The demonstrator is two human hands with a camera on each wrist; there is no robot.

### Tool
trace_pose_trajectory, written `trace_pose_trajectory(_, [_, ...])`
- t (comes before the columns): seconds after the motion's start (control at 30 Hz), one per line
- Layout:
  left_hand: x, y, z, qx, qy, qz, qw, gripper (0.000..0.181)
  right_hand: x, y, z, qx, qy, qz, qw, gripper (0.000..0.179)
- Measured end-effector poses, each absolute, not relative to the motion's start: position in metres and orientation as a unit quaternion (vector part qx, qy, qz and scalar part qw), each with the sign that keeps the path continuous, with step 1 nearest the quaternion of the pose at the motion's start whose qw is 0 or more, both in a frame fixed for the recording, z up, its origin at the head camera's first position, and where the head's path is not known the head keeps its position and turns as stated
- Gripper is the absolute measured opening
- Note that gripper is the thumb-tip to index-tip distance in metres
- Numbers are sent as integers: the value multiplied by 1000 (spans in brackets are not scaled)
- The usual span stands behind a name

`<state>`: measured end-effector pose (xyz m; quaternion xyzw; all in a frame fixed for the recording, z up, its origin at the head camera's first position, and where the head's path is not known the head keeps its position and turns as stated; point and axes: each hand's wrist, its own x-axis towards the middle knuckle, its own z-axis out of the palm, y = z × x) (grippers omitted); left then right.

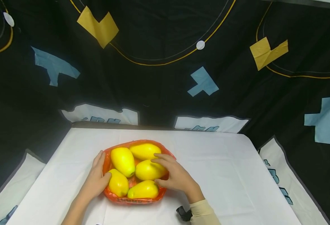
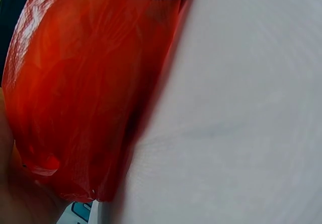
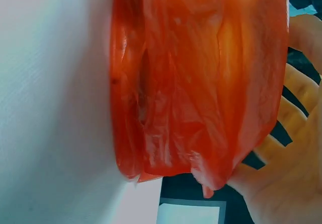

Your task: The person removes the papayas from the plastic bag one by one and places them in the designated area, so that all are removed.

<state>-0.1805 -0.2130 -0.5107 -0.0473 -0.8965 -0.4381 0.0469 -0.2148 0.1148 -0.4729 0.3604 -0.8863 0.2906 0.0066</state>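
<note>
Several yellow mangoes (image 1: pixel 122 162) lie in a basket (image 1: pixel 134 201) covered in thin red plastic on the white table. My left hand (image 1: pixel 96 178) rests along the basket's left side, its straight fingers at the rim and its thumb beside the lower-left mango (image 1: pixel 118 184). Over the right side reaches my right hand (image 1: pixel 176 173), fingers spread, with fingertips right at the right-hand mango (image 1: pixel 150 170). In the left wrist view the red plastic (image 2: pixel 85 83) fills the left part. Spread fingers of the right hand (image 3: pixel 292 153) show beyond the crinkled plastic (image 3: pixel 201 83) in the right wrist view.
The white tabletop (image 1: pixel 224 175) extends around the basket. A small black device (image 1: pixel 184 214) sits by my right wrist. Behind the table hangs a black cloth (image 1: pixel 153 90) with yellow and blue patches. White printed strips (image 1: pixel 209 123) run along its lower part.
</note>
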Motion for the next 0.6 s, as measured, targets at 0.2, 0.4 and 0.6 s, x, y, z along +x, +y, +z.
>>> trace_pose_trajectory(0.2, [-180, -213, -513, -49, -895, -440, 51, 80, -215, 113, -478, 355, -897, 263, -13, 63])
trace_pose_trajectory(0.4, [-180, -212, -513, -48, -895, -440, 53, 80, -216, 110, -480, 364, -901, 235, -13, 62])
trace_pose_trajectory(0.6, [-180, -211, -515, -46, -897, -436, 56, 80, -218, 109, -483, 363, -903, 228, -24, 67])
